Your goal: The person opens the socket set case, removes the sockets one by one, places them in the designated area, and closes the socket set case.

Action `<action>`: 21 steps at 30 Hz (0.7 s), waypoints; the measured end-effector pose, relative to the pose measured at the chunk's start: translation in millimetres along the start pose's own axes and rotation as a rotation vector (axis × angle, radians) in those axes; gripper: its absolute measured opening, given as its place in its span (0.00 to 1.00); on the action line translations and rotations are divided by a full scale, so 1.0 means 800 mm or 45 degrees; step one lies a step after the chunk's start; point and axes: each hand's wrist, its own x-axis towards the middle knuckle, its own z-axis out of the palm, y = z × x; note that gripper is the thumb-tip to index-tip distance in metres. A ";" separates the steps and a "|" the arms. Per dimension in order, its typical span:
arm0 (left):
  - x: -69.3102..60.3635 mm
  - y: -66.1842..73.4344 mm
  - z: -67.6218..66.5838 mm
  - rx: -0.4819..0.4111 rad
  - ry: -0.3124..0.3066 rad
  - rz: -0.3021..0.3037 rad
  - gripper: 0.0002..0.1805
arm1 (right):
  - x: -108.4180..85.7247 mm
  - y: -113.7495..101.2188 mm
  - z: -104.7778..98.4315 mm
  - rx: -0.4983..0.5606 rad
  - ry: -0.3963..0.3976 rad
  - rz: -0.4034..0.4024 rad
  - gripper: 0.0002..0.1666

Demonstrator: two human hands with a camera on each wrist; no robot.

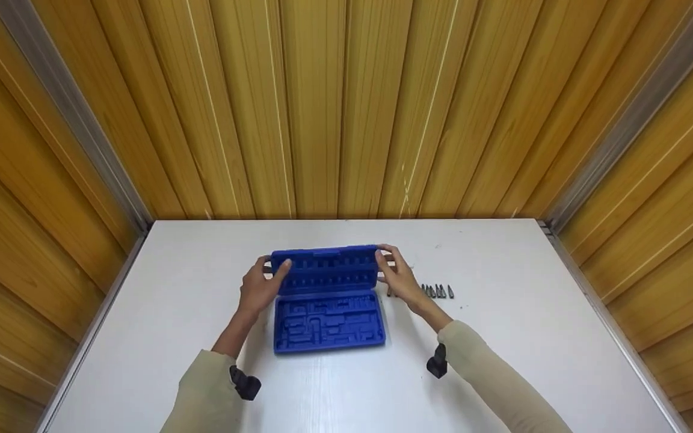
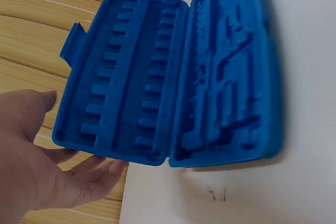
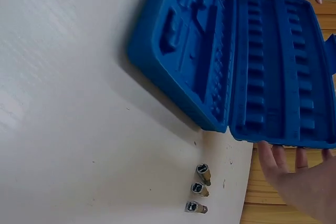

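Observation:
A blue plastic tool case (image 1: 329, 325) lies unfolded on the white table, its lid (image 1: 325, 270) raised at the hinge. Moulded recesses show in the base, and rows of slots line the lid (image 2: 118, 77); I see no tools in either. My left hand (image 1: 258, 288) touches the lid's left side, fingers partly hidden behind it. On the opposite side, my right hand (image 1: 400, 279) rests its fairly straight fingers (image 3: 280, 157) against the lid's edge. In the left wrist view, the left thumb stands apart from the lid.
Several small metal socket bits (image 1: 437, 291) stand to the right of the case, partly behind the right hand. Three socket bits (image 3: 198, 188) show in the right wrist view. Yellow wood-look panels (image 1: 346, 108) enclose the white table (image 1: 202, 258) at the back and sides.

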 end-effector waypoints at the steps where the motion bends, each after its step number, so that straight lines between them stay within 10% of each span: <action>1: 0.000 0.000 0.000 -0.034 0.012 -0.005 0.37 | 0.001 0.001 0.001 0.031 0.001 -0.015 0.27; 12: 0.000 -0.020 0.011 -0.256 0.094 0.041 0.20 | -0.002 0.010 0.008 0.082 0.080 -0.039 0.12; 21: -0.013 -0.039 0.003 -0.331 -0.093 0.145 0.25 | -0.020 0.017 -0.009 -0.126 -0.084 -0.048 0.19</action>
